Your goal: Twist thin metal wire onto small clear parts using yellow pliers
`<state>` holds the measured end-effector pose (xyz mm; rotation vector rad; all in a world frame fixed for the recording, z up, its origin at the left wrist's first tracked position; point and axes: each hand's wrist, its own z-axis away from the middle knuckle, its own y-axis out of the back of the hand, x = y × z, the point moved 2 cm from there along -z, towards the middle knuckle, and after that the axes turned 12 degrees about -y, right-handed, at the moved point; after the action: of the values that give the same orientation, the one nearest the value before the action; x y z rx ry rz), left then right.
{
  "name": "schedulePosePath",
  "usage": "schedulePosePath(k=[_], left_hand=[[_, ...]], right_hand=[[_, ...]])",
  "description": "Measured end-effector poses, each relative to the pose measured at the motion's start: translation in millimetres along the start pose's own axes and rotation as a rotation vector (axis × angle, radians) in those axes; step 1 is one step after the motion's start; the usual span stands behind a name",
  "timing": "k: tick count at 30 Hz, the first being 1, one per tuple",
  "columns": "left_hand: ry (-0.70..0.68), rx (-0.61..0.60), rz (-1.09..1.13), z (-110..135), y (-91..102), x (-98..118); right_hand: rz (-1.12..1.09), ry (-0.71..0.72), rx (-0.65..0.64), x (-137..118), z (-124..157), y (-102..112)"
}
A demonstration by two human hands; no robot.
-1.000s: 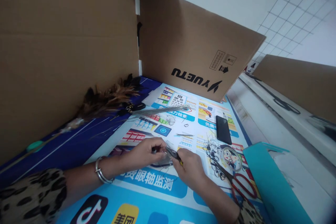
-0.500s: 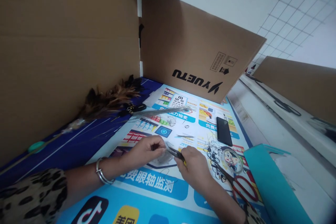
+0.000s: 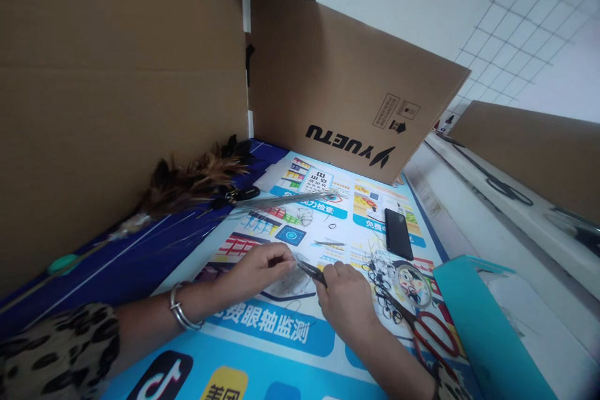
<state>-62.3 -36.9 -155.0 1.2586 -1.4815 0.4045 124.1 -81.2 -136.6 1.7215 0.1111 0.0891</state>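
Observation:
In the head view my right hand [image 3: 345, 297] is wrapped round a pair of pliers [image 3: 311, 271], whose jaws point left. My left hand [image 3: 268, 265] pinches something too small to make out, close to the tips of the jaws. Under both hands lies a loose heap of thin, clear or wire-like pieces [image 3: 293, 282] on the printed sheet. Several black rings [image 3: 391, 309] and a tangle of fine wire [image 3: 377, 259] lie right of my right hand. Beside them are red-handled scissors [image 3: 435, 334] and a round picture disc [image 3: 412, 285].
A black phone [image 3: 398, 234] lies at the right. Behind my hands is a bundle of long thin rods [image 3: 290, 199]. Feathers [image 3: 197, 176] lie along the left cardboard panel [image 3: 117, 94]. Another cardboard panel [image 3: 337, 75] stands at the back, and a teal box [image 3: 487, 331] at the right edge.
My right hand has turned slightly round the pliers, so less of the handle shows. My left hand keeps its pinch near the jaws. The whole view has shifted slightly.

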Motion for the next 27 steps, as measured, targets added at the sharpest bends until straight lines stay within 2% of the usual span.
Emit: schedulePosePath(k=[7, 13, 27], left_hand=[[-0.016, -0.011, -0.045, -1.2, 3.4, 4.2], [-0.084, -0.027, -0.193, 0.3, 3.4, 8.4], [-0.201, -0.070, -0.368, 1.3, 3.5, 3.0]], right_hand=[[-0.009, -0.015, -0.004, 1.6, -1.2, -3.3], [-0.011, 0.004, 0.006, 1.7, -1.5, -5.2], [0.046, 0.043, 0.052, 2.1, -2.7, -8.0]])
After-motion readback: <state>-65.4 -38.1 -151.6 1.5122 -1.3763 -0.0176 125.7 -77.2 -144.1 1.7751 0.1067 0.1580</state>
